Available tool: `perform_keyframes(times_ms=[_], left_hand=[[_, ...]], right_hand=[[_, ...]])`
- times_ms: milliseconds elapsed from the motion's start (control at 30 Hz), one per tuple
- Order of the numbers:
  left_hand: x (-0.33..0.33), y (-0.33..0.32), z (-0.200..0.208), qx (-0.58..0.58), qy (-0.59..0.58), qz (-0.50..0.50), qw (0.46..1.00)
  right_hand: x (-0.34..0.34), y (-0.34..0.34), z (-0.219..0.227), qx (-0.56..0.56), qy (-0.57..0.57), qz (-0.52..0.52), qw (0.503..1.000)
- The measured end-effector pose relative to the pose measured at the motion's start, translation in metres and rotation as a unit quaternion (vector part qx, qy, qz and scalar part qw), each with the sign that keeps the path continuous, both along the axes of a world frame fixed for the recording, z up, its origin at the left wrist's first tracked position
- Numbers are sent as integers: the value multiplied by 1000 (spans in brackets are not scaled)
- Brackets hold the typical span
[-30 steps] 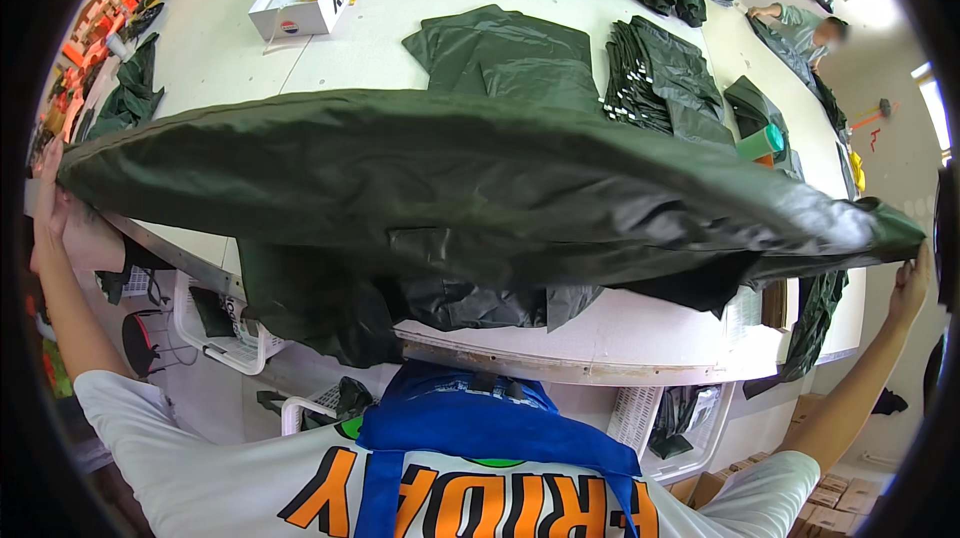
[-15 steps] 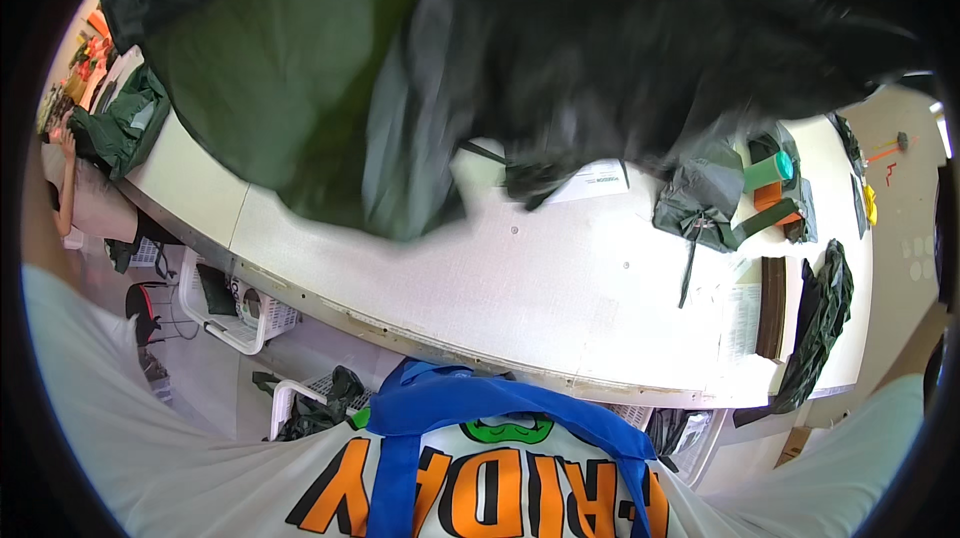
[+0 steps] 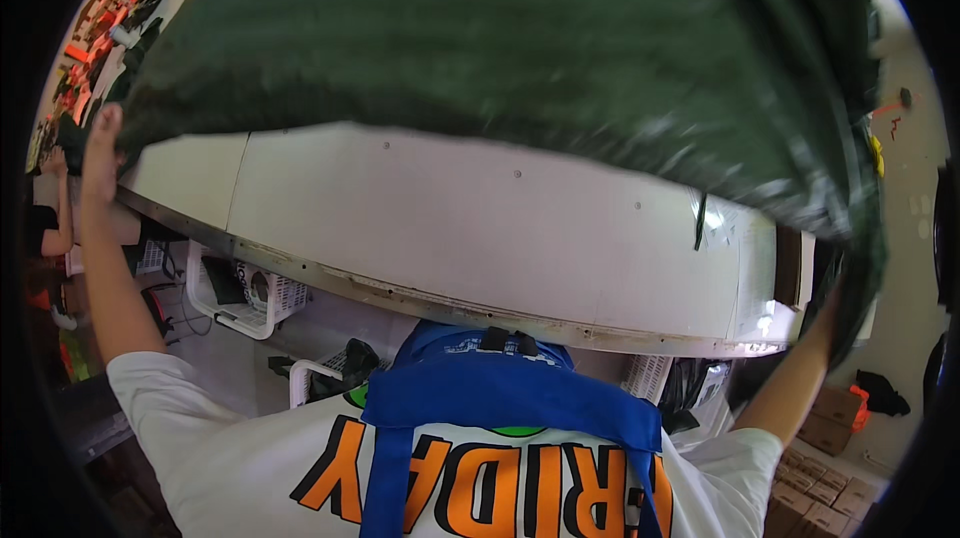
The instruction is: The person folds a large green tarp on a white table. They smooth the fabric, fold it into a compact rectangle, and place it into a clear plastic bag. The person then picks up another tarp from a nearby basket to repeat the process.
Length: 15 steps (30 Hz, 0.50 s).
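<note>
A large sheet of dark green, slightly shiny fabric [image 3: 480, 48] is spread in the air above the far part of the table, blurred by motion. At the far left, my left hand [image 3: 103, 150] is raised and closed at the fabric's left edge, its fingertips partly hidden. My right arm reaches up at the right to a gathered, drooping end of the same fabric. Cloth covers most of my right hand there, and its fingers do not show.
Below the fabric lies a long white table [image 3: 450, 208] with a metal front edge. A brown block [image 3: 789, 266] sits at its right end. White baskets [image 3: 245, 326] stand underneath. A co-worker's arm [image 3: 62, 213] is at far left. Cardboard boxes [image 3: 832, 420] are stacked at lower right.
The bunched dark fabric has opened out into a wide sheet stretched from left to right. Both my forearms have come into view at the sides. Items at the table's right are now mostly covered.
</note>
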<state>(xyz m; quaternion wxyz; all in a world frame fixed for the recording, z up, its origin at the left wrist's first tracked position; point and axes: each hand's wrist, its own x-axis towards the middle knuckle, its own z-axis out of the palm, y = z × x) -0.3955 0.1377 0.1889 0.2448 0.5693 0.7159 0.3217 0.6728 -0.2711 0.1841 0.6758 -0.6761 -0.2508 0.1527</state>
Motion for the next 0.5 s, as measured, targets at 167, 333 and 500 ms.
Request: perform_keyframes(times_ms=[167,333,500], left_hand=[[-73,-8,-174,-64,39,26,997],[-80,14,-235,-109,304,159,933],[203,5,-186,259,300,-24,918]], right_hand=[[-85,-50,-159,-87,146,-41,985],[-166,-98,-282,-124,280,-101,946],[-254,-162,-342,-100,392,-151,902]])
